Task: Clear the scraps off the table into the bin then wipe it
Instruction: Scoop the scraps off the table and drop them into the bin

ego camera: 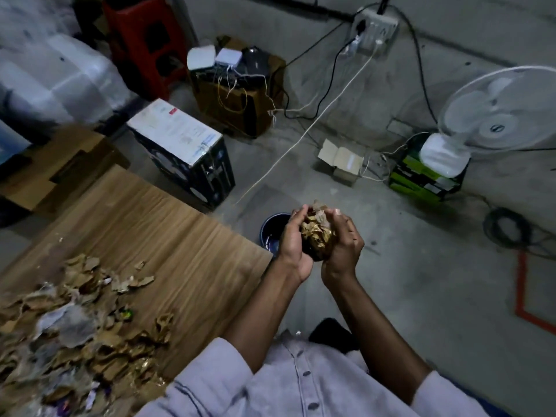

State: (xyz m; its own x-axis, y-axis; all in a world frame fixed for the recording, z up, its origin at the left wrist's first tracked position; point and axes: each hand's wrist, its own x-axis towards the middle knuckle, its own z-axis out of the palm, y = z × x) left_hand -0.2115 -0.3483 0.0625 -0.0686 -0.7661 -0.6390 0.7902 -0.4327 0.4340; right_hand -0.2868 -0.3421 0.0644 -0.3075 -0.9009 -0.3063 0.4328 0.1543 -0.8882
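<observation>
My left hand point(293, 242) and my right hand point(343, 245) cup a bundle of brown paper scraps point(317, 234) between them, fingers curled around it. The bundle hangs off the table's right edge, just right of and partly over a dark round bin point(272, 233) on the floor. The wooden table point(168, 236) lies at the left. A heap of torn brown paper, grey tissue and small wrappers point(75, 323) covers its near left part.
Boxes stand on the concrete floor beyond the table: a black-and-white carton point(183, 152), a brown one point(240, 97) with devices and cables. A white fan point(493, 115) stands at the right. Cables cross the floor. Orange tape point(523, 296) marks the floor.
</observation>
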